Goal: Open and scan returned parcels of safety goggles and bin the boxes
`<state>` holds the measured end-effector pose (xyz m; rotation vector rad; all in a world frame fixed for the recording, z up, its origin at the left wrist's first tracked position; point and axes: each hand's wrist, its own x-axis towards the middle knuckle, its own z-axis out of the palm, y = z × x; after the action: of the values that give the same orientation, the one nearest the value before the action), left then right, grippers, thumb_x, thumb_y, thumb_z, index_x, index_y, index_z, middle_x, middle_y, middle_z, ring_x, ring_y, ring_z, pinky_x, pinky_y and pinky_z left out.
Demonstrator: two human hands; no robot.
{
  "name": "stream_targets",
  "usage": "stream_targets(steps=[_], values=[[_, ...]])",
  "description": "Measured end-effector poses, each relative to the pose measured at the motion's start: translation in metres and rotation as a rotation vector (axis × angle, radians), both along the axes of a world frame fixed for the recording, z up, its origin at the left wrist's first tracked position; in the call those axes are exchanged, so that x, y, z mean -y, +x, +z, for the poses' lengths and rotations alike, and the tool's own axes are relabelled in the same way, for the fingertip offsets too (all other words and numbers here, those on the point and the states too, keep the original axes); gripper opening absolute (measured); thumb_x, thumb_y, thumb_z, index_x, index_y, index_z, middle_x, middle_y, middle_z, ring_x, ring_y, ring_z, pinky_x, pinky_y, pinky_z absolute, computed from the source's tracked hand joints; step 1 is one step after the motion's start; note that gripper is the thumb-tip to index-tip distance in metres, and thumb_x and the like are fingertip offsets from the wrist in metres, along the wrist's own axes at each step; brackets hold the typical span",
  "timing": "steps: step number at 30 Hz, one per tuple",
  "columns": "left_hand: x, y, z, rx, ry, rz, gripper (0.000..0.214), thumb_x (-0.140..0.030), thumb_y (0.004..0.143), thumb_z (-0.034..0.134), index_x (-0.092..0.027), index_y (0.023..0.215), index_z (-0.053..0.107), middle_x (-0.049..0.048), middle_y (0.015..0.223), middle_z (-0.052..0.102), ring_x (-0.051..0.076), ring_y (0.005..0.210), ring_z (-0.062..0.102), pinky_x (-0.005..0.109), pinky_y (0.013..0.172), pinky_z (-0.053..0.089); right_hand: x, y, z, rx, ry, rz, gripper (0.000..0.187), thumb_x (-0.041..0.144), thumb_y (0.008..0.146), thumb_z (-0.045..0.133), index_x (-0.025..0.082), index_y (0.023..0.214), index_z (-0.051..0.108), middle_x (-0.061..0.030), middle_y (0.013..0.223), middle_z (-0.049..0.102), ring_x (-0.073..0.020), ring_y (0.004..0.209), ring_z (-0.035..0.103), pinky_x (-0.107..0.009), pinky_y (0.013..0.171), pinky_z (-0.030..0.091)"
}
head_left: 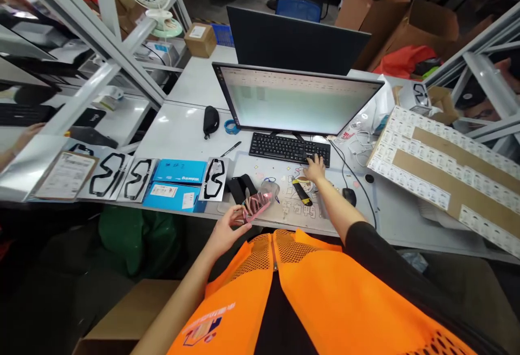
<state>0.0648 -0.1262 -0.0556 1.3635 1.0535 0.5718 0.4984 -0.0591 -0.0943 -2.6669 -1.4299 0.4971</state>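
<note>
My left hand (232,228) is at the desk's front edge, thumb and fingers closed on the near end of pink-tinted glasses (257,206). A clear wrapper-like piece lies at their far end, and black straps or cases (241,188) lie just behind. The fingers of my right hand (314,169) are spread over the number pad of the black keyboard (280,148). Between both hands a yellow-and-black utility knife (302,191) lies on the printed desk mat (284,214). Right of my right forearm is a black mouse (349,197).
A lit monitor (296,100) stands behind the keyboard. Blue boxes (174,189) and white packs with black frame outlines (214,178) line the left front. A black pouch (211,121) and blue tape (231,126) lie farther back. A large label-covered cardboard sheet (447,170) leans at right.
</note>
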Motion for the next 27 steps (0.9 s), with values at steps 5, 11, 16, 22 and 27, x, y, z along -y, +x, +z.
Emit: stream_targets(steps=[5,11,16,22,27], values=[[0.015,-0.033,-0.01,0.001,0.003,0.177,0.075,-0.066,0.078,0.087,-0.021,0.129,0.056,0.0198,0.132,0.077,0.036,0.12,0.077,0.053,0.106,0.061,-0.032,-0.009,0.001,-0.038,-0.143,0.009,0.067,0.035,0.096,0.069,0.019,0.16,0.055,-0.0155,0.185,0.007,-0.0445,0.169,-0.001,-0.069,0.131,0.015],[0.03,-0.043,-0.031,-0.013,-0.05,0.222,0.074,-0.066,0.077,0.086,-0.021,0.128,0.056,0.0193,0.131,0.078,0.036,0.12,0.077,0.052,0.104,0.061,-0.016,-0.051,0.031,-0.367,0.179,0.151,0.055,0.026,0.096,0.062,0.016,0.15,0.065,-0.019,0.163,0.054,-0.0316,0.15,0.051,-0.05,0.125,0.042],[0.001,-0.004,-0.011,0.002,0.039,0.007,0.062,-0.05,0.082,0.086,-0.022,0.131,0.059,0.0162,0.132,0.077,0.033,0.12,0.076,0.049,0.104,0.06,0.044,-0.128,0.052,-1.147,0.072,0.581,0.065,0.043,0.089,0.077,0.026,0.15,0.065,-0.0102,0.135,0.074,-0.0222,0.102,0.074,-0.037,0.088,0.063],[-0.016,0.027,-0.005,0.011,0.06,-0.176,0.06,-0.04,0.079,0.088,-0.023,0.131,0.063,0.0109,0.125,0.079,0.029,0.115,0.077,0.045,0.105,0.058,0.098,-0.135,0.068,-1.061,0.272,0.391,0.04,0.046,0.091,0.074,0.019,0.12,0.076,-0.0101,0.109,0.079,-0.0218,0.087,0.073,-0.035,0.076,0.061],[-0.017,0.035,-0.018,0.038,0.033,-0.248,0.064,-0.045,0.08,0.09,-0.023,0.134,0.063,0.0105,0.116,0.081,0.03,0.111,0.078,0.047,0.106,0.059,0.114,-0.112,0.064,-1.091,0.271,0.256,0.046,0.061,0.085,0.079,0.021,0.106,0.074,-0.0068,0.09,0.078,-0.0217,0.075,0.074,-0.037,0.074,0.064]])
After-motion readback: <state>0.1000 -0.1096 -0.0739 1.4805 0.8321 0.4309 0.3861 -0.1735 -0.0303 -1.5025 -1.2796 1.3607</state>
